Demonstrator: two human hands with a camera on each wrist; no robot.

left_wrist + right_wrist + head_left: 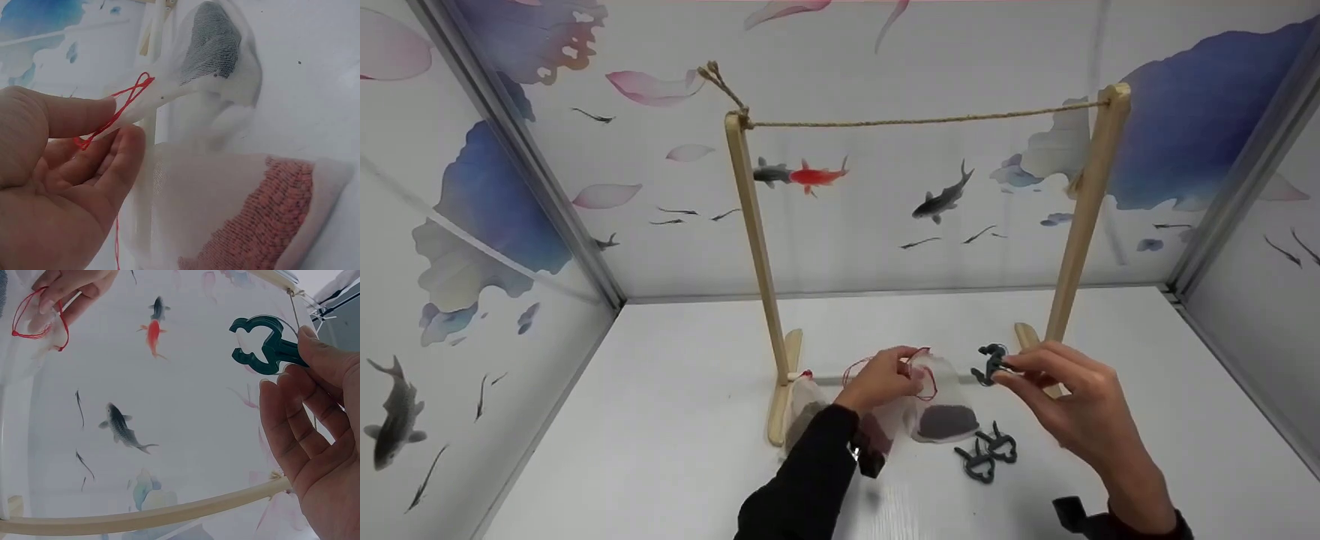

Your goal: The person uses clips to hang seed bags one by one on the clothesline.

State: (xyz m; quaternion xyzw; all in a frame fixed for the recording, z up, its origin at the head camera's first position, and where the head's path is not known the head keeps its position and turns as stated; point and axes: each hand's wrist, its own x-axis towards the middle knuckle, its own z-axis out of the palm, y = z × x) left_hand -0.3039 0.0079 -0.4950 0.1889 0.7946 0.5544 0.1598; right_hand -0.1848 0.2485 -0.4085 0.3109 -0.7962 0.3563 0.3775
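My left hand (pixel 883 381) pinches the top of a sheer white drawstring bag (pixel 225 93) by its red cord (pixel 126 109). Dark grey contents lie in the bottom of that bag. Nearer my left sleeve is a similar bag with reddish contents (pixel 256 219). Another sheer bag (pixel 804 401), partly hidden by the arm, lies at the left. My right hand (pixel 1076 390) holds a dark green spring clip (pixel 270 349) between thumb and fingers, raised above the table, its jaws around nothing. Two more clips (pixel 979 462) lie on the table below the grey-filled bag.
A wooden frame stands over the table, with a left post (pixel 757 240), a right post (pixel 1086 217) and a twine line (pixel 922 121) tied between their tops. A white bar (pixel 831 380) runs low between the feet. Printed panels (pixel 847 247) enclose the table (pixel 607 420) at back and sides.
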